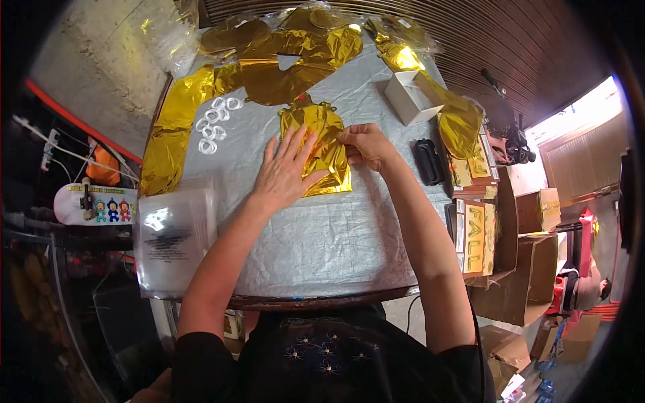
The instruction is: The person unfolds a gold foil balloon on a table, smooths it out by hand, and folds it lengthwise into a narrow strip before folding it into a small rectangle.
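Observation:
A folded gold foil balloon (329, 151) lies on the silver-covered table in front of me. My left hand (285, 168) rests flat on its left part with the fingers spread. At its right edge my right hand (368, 146) pinches the foil between thumb and fingers. Small tabs stick out along the balloon's top edge. Just beyond it spreads a larger flat gold foil balloon (275, 84) with a triangular hole, among more gold foil.
Several white ribbon rings (213, 124) lie left of my hands. Clear plastic bags (176, 238) are stacked at the front left corner. On the right are an open white box (411, 97), a black case (428, 162), printed boxes (478, 238) and cardboard cartons (521, 279).

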`<control>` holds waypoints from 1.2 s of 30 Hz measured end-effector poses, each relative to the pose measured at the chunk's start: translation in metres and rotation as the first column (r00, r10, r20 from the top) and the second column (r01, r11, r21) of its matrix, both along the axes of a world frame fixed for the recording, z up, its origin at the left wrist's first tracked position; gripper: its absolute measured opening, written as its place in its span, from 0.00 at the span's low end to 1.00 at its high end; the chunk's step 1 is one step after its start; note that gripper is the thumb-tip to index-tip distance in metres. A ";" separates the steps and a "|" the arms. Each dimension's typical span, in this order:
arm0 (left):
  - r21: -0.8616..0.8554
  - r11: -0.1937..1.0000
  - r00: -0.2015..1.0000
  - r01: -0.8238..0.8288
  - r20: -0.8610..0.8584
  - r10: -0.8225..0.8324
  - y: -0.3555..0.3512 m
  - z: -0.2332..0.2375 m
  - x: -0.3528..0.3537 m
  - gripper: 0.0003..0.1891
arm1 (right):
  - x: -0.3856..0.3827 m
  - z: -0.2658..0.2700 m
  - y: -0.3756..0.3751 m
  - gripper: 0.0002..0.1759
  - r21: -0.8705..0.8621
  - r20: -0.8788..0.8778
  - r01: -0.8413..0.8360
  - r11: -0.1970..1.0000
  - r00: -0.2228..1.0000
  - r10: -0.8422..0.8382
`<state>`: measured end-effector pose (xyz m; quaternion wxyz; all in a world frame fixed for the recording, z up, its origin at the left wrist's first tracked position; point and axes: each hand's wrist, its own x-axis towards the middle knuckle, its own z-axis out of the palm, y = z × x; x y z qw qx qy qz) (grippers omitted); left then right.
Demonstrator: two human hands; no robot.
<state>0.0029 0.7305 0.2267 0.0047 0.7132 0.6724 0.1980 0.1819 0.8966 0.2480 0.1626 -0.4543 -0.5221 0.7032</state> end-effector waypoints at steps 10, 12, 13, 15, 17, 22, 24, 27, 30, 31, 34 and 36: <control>0.019 1.000 1.000 0.003 0.004 -0.003 0.001 -0.001 0.000 0.41 | -0.009 -0.008 0.013 0.13 0.389 0.124 -0.113 0.914 0.990 0.070; 0.025 1.000 1.000 -0.001 0.009 0.000 0.000 0.000 0.000 0.40 | -0.011 0.000 0.008 0.15 0.311 0.122 -0.093 0.946 0.991 0.057; 0.034 0.999 1.000 -0.002 0.013 0.001 0.000 0.001 0.000 0.40 | -0.011 0.002 0.006 0.16 0.295 0.122 -0.077 0.952 0.992 0.042; 0.065 0.998 1.000 0.007 -0.021 -0.005 0.000 0.004 -0.002 0.39 | -0.010 0.000 0.006 0.16 0.276 0.123 -0.059 0.959 0.992 0.026; 0.096 0.995 0.998 0.022 -0.054 -0.016 -0.001 0.018 0.001 0.39 | -0.009 -0.004 0.008 0.17 0.261 0.111 -0.102 0.960 0.991 0.075; 0.099 0.995 1.000 -0.018 0.013 0.017 0.005 0.028 0.034 0.51 | -0.006 0.000 -0.002 0.16 0.303 0.080 -0.077 0.950 0.995 0.055; 0.079 0.996 0.999 -0.039 0.000 0.039 0.009 0.021 0.044 0.58 | -0.006 0.005 -0.005 0.15 0.356 0.066 -0.081 0.931 0.996 0.061; 0.072 0.995 0.998 -0.067 -0.012 0.068 0.011 0.001 0.050 0.60 | -0.003 0.012 -0.008 0.15 0.612 0.274 -0.258 0.747 0.956 0.106; 0.051 0.996 0.996 -0.067 -0.049 0.070 0.011 -0.007 0.050 0.62 | -0.003 0.013 -0.010 0.17 0.591 0.220 -0.209 0.779 0.971 0.094; 0.033 0.996 0.996 -0.078 -0.033 0.079 0.010 -0.007 0.050 0.62 | -0.003 0.018 -0.010 0.17 0.565 0.292 -0.240 0.790 0.953 0.080; 0.024 0.996 0.996 -0.086 -0.015 0.087 0.010 -0.007 0.048 0.62 | -0.004 0.017 -0.011 0.17 0.553 0.347 -0.262 0.791 0.935 0.067; 0.034 0.996 0.997 -0.078 -0.008 0.078 0.009 -0.006 0.049 0.62 | -0.003 0.013 -0.013 0.17 0.568 0.333 -0.252 0.783 0.941 0.062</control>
